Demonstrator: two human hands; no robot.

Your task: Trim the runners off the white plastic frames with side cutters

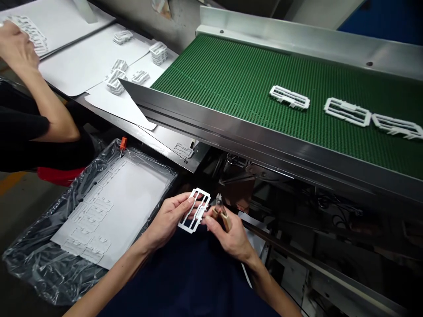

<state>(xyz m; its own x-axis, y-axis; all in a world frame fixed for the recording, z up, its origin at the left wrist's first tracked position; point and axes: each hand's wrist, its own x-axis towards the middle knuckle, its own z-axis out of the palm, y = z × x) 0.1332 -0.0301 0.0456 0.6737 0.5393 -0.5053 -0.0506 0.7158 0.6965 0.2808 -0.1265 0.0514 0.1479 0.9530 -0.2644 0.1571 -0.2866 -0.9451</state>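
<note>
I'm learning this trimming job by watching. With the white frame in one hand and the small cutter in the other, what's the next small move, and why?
Probably close the cutter on the white frame's edge: the right hand holds its tip right against the frame, which the left hand steadies.

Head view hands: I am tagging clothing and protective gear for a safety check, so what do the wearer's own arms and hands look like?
Both the left hand and the right hand are bare: no gloves, rings, watch or wristbands show. The forearms are uncovered as far as the frame's lower edge, with no sleeve in view. Fingernails are short and unpainted. A dark navy garment lies below the arms.
</note>
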